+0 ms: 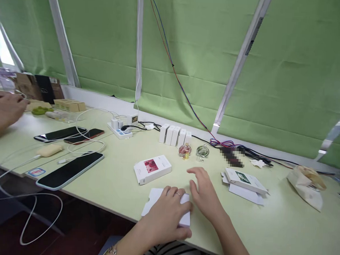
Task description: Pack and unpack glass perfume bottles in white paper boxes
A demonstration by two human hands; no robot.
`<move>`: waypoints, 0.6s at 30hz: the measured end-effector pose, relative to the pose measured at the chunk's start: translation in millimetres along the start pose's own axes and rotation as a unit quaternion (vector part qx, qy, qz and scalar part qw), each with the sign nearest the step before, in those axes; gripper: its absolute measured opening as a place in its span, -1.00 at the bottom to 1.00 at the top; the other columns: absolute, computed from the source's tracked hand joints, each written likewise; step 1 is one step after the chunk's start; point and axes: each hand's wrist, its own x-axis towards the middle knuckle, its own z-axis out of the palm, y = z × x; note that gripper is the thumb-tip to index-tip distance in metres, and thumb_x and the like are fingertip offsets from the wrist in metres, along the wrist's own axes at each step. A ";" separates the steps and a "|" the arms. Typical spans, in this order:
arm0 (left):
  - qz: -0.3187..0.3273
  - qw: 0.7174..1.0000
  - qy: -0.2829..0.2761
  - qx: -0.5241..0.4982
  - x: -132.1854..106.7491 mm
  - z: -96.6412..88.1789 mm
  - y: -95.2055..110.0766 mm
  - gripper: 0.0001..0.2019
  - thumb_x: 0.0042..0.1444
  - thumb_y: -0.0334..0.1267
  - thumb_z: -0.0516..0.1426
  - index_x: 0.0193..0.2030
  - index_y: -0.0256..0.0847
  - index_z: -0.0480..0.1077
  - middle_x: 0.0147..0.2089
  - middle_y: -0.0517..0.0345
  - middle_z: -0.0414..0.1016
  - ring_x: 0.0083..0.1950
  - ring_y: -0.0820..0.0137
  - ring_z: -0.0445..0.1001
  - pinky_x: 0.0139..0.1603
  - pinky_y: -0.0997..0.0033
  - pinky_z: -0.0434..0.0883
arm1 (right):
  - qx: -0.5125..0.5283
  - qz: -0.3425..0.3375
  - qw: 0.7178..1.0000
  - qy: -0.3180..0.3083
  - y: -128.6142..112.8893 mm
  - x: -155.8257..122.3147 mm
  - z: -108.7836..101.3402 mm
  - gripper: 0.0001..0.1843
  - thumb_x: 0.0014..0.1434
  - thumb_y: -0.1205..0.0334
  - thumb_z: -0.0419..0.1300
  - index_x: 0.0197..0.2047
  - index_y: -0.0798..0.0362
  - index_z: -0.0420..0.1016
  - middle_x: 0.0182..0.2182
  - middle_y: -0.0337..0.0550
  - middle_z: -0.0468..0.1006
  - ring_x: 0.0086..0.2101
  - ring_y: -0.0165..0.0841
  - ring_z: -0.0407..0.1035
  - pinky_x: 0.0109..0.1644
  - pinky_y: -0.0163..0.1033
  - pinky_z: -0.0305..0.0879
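Note:
My left hand lies over a white cardboard piece at the table's front edge, fingers curled across its top and thumb at the near side. Much of the cardboard is hidden under the palm. Just to the right, my right hand hovers with fingers bent and apart, holding nothing. Beyond both hands is a white box with a red picture, lying flat. Farther back stand a pink round glass bottle and a green round glass bottle. An opened white box with a green picture rests to the right.
Several small white boxes stand in a row near the wall. At left lie phones, white cables, a yellow case and a power strip. A crumpled bag sits at right. Another person's hand reaches in at far left.

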 end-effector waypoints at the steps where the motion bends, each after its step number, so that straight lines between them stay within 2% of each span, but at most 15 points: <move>1: -0.003 1.000 0.003 0.001 -1.4 0.5 -0.4 -0.59 -0.15 -0.02 0.25 -0.12 -0.05 0.38 -0.06 0.05 0.34 0.01 0.08 0.25 0.05 0.05 0.19 | -0.025 -0.052 0.998 -0.036 -11.6 15.5 2.5 -0.65 0.09 0.48 -0.08 -0.06 0.08 0.29 -0.09 -0.05 0.36 0.00 -0.25 0.20 0.12 -0.07 0.15; 3: -0.004 1.000 0.010 -0.002 -2.9 1.4 -0.7 -0.54 -0.15 -0.02 0.24 -0.06 -0.05 0.36 -0.02 0.05 0.34 0.06 0.05 0.22 0.08 0.04 0.17 | -0.075 -0.134 0.981 -0.119 -32.3 48.9 14.3 -0.60 0.09 0.47 0.00 0.02 0.07 0.29 0.04 -0.06 0.31 0.12 -0.24 0.07 0.21 -0.07 0.01; 4: -0.004 1.000 0.012 -0.005 -3.1 1.5 -0.5 -0.53 -0.14 -0.02 0.23 -0.04 -0.04 0.35 0.01 0.05 0.33 0.07 0.03 0.20 0.09 0.03 0.15 | -0.101 -0.148 0.970 -0.166 -39.5 65.2 23.4 -0.54 0.08 0.44 0.06 0.08 0.06 0.26 0.14 -0.07 0.23 0.19 -0.20 -0.05 0.25 -0.05 -0.08; 6: -0.004 1.000 0.012 -0.011 -2.9 1.2 0.1 -0.53 -0.11 -0.02 0.21 -0.02 -0.06 0.34 0.02 0.04 0.33 0.07 0.03 0.20 0.10 0.02 0.15 | -0.143 -0.102 0.943 -0.282 -45.3 93.9 44.6 -0.25 -0.03 0.35 0.23 0.23 0.02 0.08 0.28 -0.08 -0.03 0.26 -0.07 -0.28 0.28 0.09 -0.26; 8: -0.007 1.000 0.007 -0.014 -2.9 0.6 0.9 -0.55 -0.08 -0.02 0.18 -0.02 -0.09 0.35 -0.02 0.02 0.35 0.03 0.04 0.23 0.08 0.02 0.16 | -0.160 -0.002 0.906 -0.392 -40.4 113.9 63.5 0.12 -0.23 0.21 0.38 0.31 -0.04 -0.16 0.31 -0.04 -0.19 0.26 0.03 -0.38 0.24 0.23 -0.38; 9: -0.009 1.000 0.006 -0.013 -3.1 0.4 1.0 -0.56 -0.08 -0.02 0.18 -0.03 -0.10 0.36 -0.04 0.02 0.36 0.01 0.05 0.25 0.07 0.02 0.17 | -0.168 0.036 0.896 -0.408 -35.2 119.9 69.8 0.19 -0.29 0.20 0.41 0.32 -0.06 -0.19 0.31 -0.04 -0.17 0.26 0.03 -0.35 0.24 0.24 -0.40; 12: -0.014 1.000 0.010 -0.008 -4.0 1.5 0.6 -0.56 -0.12 0.01 0.21 -0.07 -0.08 0.38 -0.09 0.04 0.36 -0.02 0.07 0.26 0.06 0.01 0.17 | -0.181 0.074 0.903 -0.382 -13.6 121.6 69.8 0.19 -0.40 0.18 0.45 0.28 -0.01 -0.05 0.24 0.11 0.00 0.22 0.07 -0.19 0.23 0.22 -0.40; 14: -0.017 1.000 0.016 -0.007 -4.4 2.9 -0.1 -0.58 -0.16 0.02 0.24 -0.13 -0.05 0.39 -0.09 0.07 0.34 0.00 0.08 0.25 0.07 0.01 0.16 | -0.182 0.090 0.907 -0.369 2.8 110.4 54.5 0.14 -0.40 0.15 0.44 0.25 0.04 0.03 0.18 0.16 0.07 0.19 0.08 -0.11 0.20 0.18 -0.20; 16: -0.020 1.000 0.022 -0.010 -4.1 4.0 -0.8 -0.61 -0.18 0.00 0.25 -0.17 -0.04 0.39 -0.03 0.07 0.31 0.03 0.08 0.23 0.07 0.03 0.15 | -0.171 0.111 0.910 -0.361 19.2 91.0 31.5 0.09 -0.33 0.09 0.40 0.25 0.05 0.01 0.15 0.13 0.08 0.14 -0.02 0.02 0.11 0.00 0.09; 18: -0.023 0.999 0.025 -0.014 -3.2 4.4 -1.4 -0.63 -0.17 -0.03 0.25 -0.18 -0.04 0.39 -0.01 0.07 0.31 0.04 0.09 0.23 0.07 0.04 0.15 | -0.169 0.134 0.915 -0.340 33.8 64.3 6.6 0.05 -0.25 0.06 0.34 0.26 0.09 -0.03 0.11 0.09 0.11 0.12 -0.09 0.05 0.08 -0.10 0.14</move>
